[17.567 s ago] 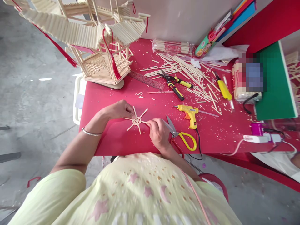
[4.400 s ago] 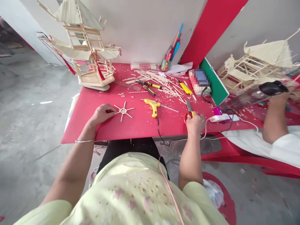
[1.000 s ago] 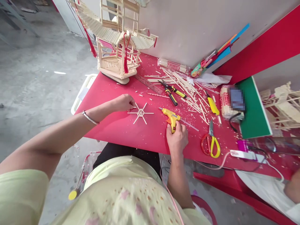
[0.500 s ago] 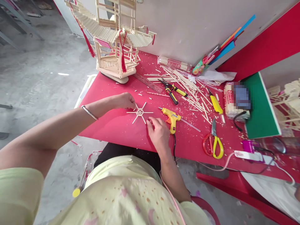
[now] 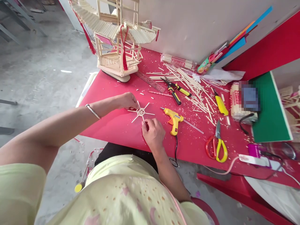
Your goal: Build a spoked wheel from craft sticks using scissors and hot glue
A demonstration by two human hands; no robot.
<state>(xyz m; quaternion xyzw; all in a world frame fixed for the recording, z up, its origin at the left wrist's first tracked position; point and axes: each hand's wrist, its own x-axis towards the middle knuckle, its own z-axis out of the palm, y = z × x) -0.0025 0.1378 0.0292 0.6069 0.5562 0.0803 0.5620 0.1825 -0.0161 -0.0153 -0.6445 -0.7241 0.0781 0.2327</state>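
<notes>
A small star of thin wooden sticks [image 5: 141,112] lies flat on the red table [image 5: 117,125]. My left hand [image 5: 127,100] rests at its left side, fingers curled and pinching one spoke. My right hand [image 5: 152,132] sits just below the star, fingertips pinched at the end of its lower spoke. A yellow glue gun [image 5: 173,119] lies on the table right of my right hand, its black cord running off the front edge.
A tall stick pagoda model [image 5: 118,40] with red tassels stands at the back left. Loose sticks [image 5: 187,84], a ruler [image 5: 150,82], yellow-handled pliers [image 5: 176,90], a yellow knife [image 5: 220,104] and red-yellow scissors [image 5: 217,145] lie to the right. A green board [image 5: 269,109] leans further right.
My right hand let go of the glue gun's handle and moved left to the star's lower spoke. My left hand stayed on the star.
</notes>
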